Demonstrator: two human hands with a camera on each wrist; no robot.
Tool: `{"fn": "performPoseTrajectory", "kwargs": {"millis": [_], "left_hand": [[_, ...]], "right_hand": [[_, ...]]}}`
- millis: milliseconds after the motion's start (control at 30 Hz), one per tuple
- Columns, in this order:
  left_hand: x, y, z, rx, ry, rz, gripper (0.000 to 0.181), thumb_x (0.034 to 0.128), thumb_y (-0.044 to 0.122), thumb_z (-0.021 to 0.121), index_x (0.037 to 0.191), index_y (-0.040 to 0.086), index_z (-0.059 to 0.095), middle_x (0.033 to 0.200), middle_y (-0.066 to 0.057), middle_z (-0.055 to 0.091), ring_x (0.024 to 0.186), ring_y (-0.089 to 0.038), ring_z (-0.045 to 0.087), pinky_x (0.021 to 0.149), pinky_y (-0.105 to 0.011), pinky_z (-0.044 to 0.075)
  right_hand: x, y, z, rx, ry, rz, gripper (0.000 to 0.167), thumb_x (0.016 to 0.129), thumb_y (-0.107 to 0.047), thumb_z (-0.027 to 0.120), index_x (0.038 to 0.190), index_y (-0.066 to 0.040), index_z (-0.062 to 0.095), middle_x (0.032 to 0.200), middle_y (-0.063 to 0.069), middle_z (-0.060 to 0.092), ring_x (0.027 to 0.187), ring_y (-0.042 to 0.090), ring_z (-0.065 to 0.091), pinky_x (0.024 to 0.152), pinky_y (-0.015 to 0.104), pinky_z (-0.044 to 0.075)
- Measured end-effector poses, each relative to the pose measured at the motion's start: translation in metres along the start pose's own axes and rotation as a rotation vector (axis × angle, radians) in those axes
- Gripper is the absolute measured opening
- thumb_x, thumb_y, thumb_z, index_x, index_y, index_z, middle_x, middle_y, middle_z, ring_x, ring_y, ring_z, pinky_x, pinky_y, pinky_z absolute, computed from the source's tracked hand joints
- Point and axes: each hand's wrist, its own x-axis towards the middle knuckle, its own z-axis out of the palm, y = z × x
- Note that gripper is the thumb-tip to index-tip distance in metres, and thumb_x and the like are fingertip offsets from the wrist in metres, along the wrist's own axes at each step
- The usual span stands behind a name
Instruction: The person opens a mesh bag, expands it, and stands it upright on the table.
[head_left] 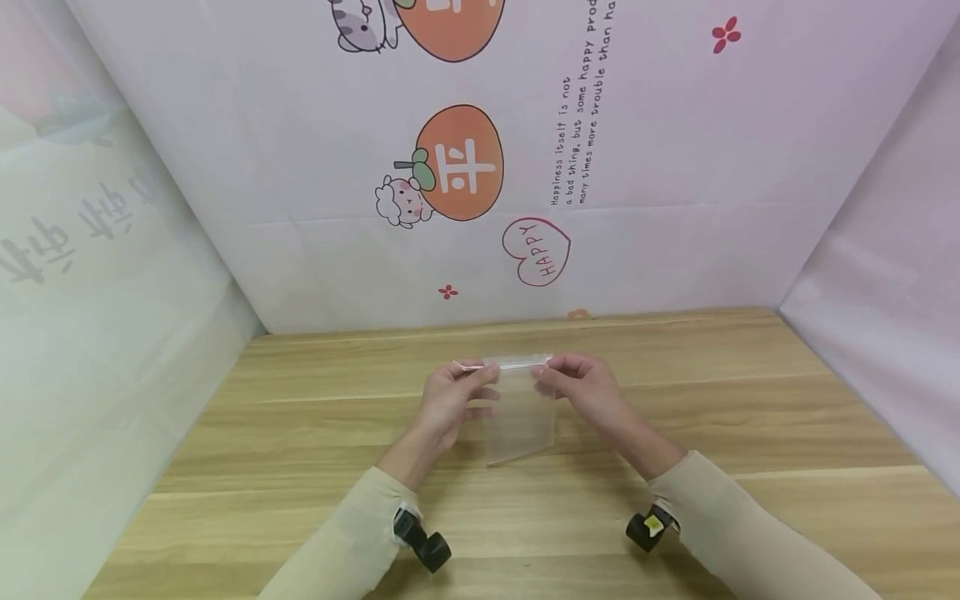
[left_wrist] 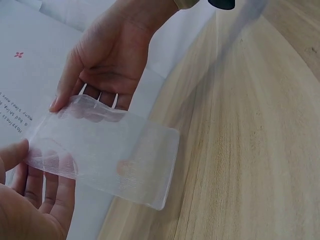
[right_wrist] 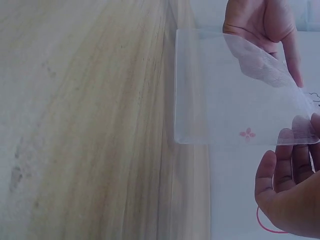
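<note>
A clear, frosted plastic bag hangs between both hands above the table, its free end pointing down toward the person. My left hand pinches the upper left corner between thumb and fingers. At the upper right corner, my right hand pinches the same edge. A thin white line runs along that top edge. In the left wrist view the bag looks flat and see-through, and fingers show through the film. The right wrist view shows the bag with nothing visible inside.
A wood-grain table lies under the hands. Behind it stands a white printed backdrop with orange cartoon fruit and lettering. White cloth sides flank the table. Each sleeve carries a small black camera.
</note>
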Motion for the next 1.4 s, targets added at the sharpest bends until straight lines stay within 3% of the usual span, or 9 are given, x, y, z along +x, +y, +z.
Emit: {"fn": "performPoseTrajectory", "kwargs": {"millis": [400,633,833,1033,1133,1400], "left_hand": [[0.000,0.002,0.001,-0.027,0.008,0.008,0.012,0.0918,0.014,0.076,0.099,0.007,0.069,0.095,-0.006,0.069,0.075,-0.017,0.068,0.068,-0.035,0.061],[-0.002,0.005,-0.001,-0.020,-0.022,0.016,0.013,0.0931,0.013,0.074,0.101,0.005,0.068,0.096,-0.006,0.070,0.076,-0.018,0.068,0.078,-0.044,0.060],[-0.003,0.010,-0.005,-0.009,-0.031,-0.002,0.013,0.0949,0.011,0.071,0.106,0.005,0.069,0.098,-0.006,0.070,0.078,-0.019,0.069,0.092,-0.058,0.052],[-0.004,0.012,-0.005,0.008,-0.055,-0.022,0.019,0.0943,0.014,0.073,0.110,0.004,0.069,0.100,-0.006,0.069,0.079,-0.018,0.068,0.082,-0.045,0.059],[-0.004,0.012,-0.005,0.002,-0.058,-0.032,0.020,0.0939,0.015,0.073,0.110,0.004,0.069,0.100,-0.005,0.068,0.079,-0.017,0.068,0.078,-0.041,0.061],[-0.003,0.010,-0.006,-0.030,-0.038,-0.032,0.013,0.0943,0.012,0.072,0.105,0.005,0.069,0.096,-0.005,0.068,0.075,-0.016,0.068,0.072,-0.038,0.061]], "right_hand": [[0.001,0.002,-0.001,0.054,0.008,-0.006,0.018,0.097,-0.015,0.069,0.095,0.002,0.070,0.094,0.007,0.070,0.083,0.013,0.067,0.080,0.028,0.055],[0.000,0.005,-0.017,-0.032,-0.051,-0.034,0.027,0.096,-0.021,0.071,0.107,0.003,0.067,0.102,0.012,0.070,0.090,0.017,0.065,0.084,0.035,0.055],[0.008,-0.004,-0.034,-0.137,-0.030,-0.105,0.034,0.095,-0.025,0.073,0.120,-0.002,0.064,0.112,0.008,0.067,0.103,0.020,0.062,0.089,0.033,0.053],[0.018,-0.019,-0.033,-0.244,-0.173,-0.218,0.036,0.092,-0.026,0.075,0.124,-0.010,0.068,0.121,0.003,0.068,0.112,0.020,0.060,0.096,0.038,0.051],[0.020,-0.023,-0.031,-0.237,-0.243,-0.228,0.029,0.092,-0.020,0.075,0.119,-0.007,0.071,0.118,0.004,0.069,0.109,0.024,0.062,0.093,0.039,0.053],[0.021,-0.023,-0.026,-0.244,-0.339,-0.244,0.018,0.093,-0.014,0.074,0.109,-0.007,0.073,0.106,0.007,0.070,0.097,0.028,0.066,0.085,0.035,0.057]]}}
